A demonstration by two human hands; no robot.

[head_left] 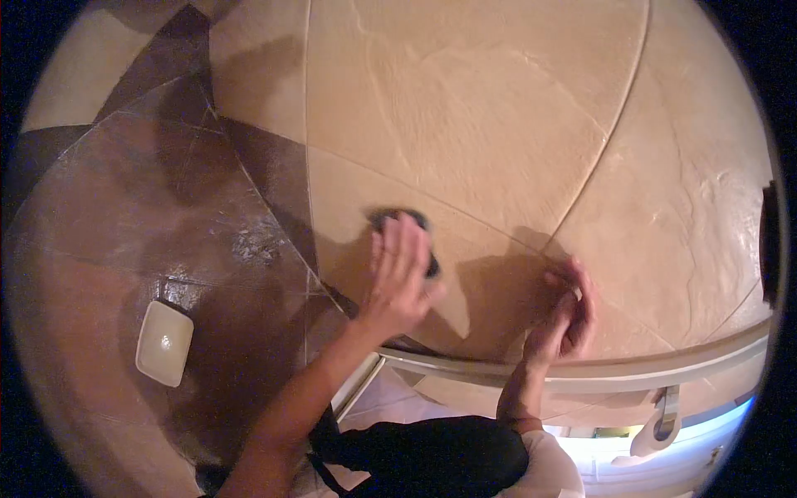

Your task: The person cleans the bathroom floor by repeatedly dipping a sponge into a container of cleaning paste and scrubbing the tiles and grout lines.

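Note:
My left hand (400,278) is laid over a dark scrubbing pad or brush (431,264), which is pressed to the beige tiled surface (498,124). Motion blurs the fingers, and most of the dark thing is covered by them. To the right, my right hand (569,315) is close to the same tiles, its fingers loosely curved. I see nothing held in it, though part of its palm is turned away. I cannot tell if it touches the surface.
A shallow cream dish (164,342) rests on wet brown tiles (124,232) to the left. A pale rail (598,375) runs along the lower edge, near a white handle (660,427). At the right edge is a dark fixture (769,245).

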